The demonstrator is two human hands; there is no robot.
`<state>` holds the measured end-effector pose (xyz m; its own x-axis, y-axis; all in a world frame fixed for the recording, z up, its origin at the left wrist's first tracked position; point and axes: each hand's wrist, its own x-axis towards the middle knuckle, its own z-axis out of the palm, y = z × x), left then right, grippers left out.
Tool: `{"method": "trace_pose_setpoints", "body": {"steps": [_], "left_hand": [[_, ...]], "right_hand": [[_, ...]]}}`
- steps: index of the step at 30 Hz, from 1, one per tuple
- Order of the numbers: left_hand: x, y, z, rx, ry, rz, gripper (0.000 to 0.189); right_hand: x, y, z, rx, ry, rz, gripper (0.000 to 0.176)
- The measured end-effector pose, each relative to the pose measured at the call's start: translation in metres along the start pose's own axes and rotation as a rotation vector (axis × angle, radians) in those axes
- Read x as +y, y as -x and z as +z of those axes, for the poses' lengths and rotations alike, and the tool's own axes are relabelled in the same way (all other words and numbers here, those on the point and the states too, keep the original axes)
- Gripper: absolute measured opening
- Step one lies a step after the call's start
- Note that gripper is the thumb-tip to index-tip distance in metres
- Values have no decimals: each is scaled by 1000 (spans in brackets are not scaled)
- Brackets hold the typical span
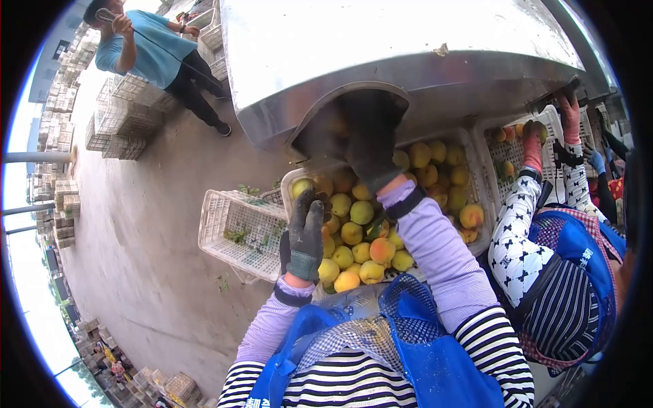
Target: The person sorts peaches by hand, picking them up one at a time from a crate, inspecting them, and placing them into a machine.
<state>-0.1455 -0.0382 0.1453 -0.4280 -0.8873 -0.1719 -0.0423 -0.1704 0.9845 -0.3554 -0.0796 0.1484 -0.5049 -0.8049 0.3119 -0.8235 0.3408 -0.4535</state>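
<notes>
The left hand (305,238), fingers outstretched, is at the left rim of the crate (478,175); whether it grips is unclear. The right hand (374,139) reaches far into the machine (442,85), its grasp hidden. Fruit (352,233) fills the crate.

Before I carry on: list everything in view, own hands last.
Machine: one, silver, top centre
Middle crate: one, white, below machine
Peaches: many, green to orange, middle crate
Right crate: one, white, right side
Left crate: one, white, centre-left
Leaves: several, green, left crate
Crate stacks: many, pale, left background
Standing person: one, blue shirt, upper left
Nearest co-worker: one, white patterned sleeves, right
Left hand: one, grey glove, near peaches
Right hand: one, dark glove, machine opening
</notes>
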Motion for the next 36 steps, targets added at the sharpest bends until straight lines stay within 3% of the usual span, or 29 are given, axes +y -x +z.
{"method": "trace_pose_setpoints", "body": {"steps": [2,3,6,7,11,13,17,20,23,26,27,28,31,34,36], "left_hand": [[-21,1,-6,3,-155,22,41],[-22,3,-6,15,-226,0,43],[-42,14,-8,-117,-523,97,50],[-54,22,-11,-165,-589,80,51],[-73,56,-12,-725,-869,106,51],[-72,75,8,-921,-1158,142,54],[-81,100,48,-929,-1351,-35,59],[-93,111,46,-805,-1282,26,58],[-85,101,23,-656,-775,18,53],[-61,84,0,-651,398,-501,45],[-50,83,-4,-681,444,-465,38],[-19,76,2,-754,585,-575,37],[3,75,25,-482,560,-545,40],[11,67,17,-441,527,-423,43],[5,64,9,-477,501,-386,45]], "right_hand": [[13,-18,18,249,-18,-197,62],[10,-19,0,274,-43,-222,61],[33,29,-37,40,-339,-57,58],[41,55,-53,-182,-248,-9,64],[83,183,-50,-856,39,-232,79],[84,232,-23,-880,61,-253,76],[82,236,-23,-1016,19,-96,78],[104,259,-11,-821,-101,-147,78],[98,246,-56,-709,-265,17,74],[97,228,-101,-735,-1303,474,75],[83,217,-126,-773,-1427,458,74],[74,213,-127,-741,-1343,373,73],[48,198,-130,-576,-984,92,66],[22,194,-142,-441,-894,181,70],[2,200,-128,-296,-738,122,76]]}}
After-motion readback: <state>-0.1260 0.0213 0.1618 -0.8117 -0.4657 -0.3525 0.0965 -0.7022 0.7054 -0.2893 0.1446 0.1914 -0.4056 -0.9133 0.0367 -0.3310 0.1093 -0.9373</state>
